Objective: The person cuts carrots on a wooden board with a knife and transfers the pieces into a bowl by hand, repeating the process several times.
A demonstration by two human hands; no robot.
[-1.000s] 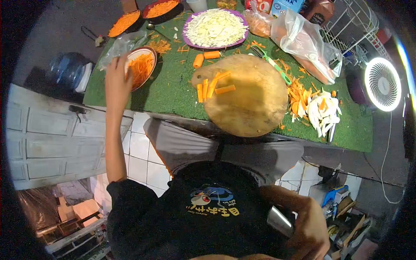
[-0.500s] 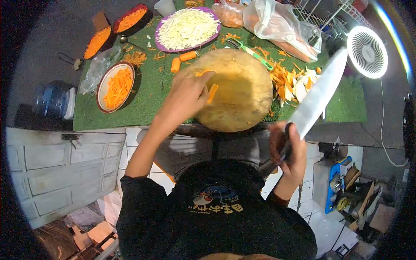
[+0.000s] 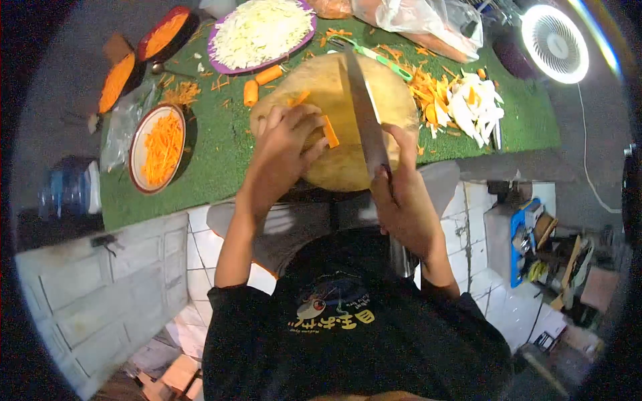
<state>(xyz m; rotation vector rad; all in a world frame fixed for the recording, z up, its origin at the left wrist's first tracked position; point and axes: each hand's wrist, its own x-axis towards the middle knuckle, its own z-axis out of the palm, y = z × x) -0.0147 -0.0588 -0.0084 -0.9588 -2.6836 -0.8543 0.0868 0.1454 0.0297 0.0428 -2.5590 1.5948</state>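
Note:
My left hand [image 3: 291, 137] rests on the left part of a round wooden chopping board [image 3: 348, 164], its fingers curled over a carrot piece [image 3: 331, 132] whose flat orange end sticks out on the right. Another orange bit shows beyond the fingertips. A large kitchen knife [image 3: 364, 110] is in my right hand [image 3: 404, 190], wrapped round the handle. The blade points away from me above the board, to the right of the carrot piece and apart from it.
Left of the board stands a bowl [image 3: 136, 157] of shredded carrot. Behind are a purple plate [image 3: 215, 59] of shredded cabbage, carrot chunks [image 3: 251, 93] and a green peeler [image 3: 381, 59]. Peelings [image 3: 435, 100] and pale scraps [image 3: 476, 110] lie right, near a white fan [image 3: 555, 43].
My right hand has brought the knife leftward from beside the board to above it. My left hand stays on the carrot piece. The whole view has shifted slightly.

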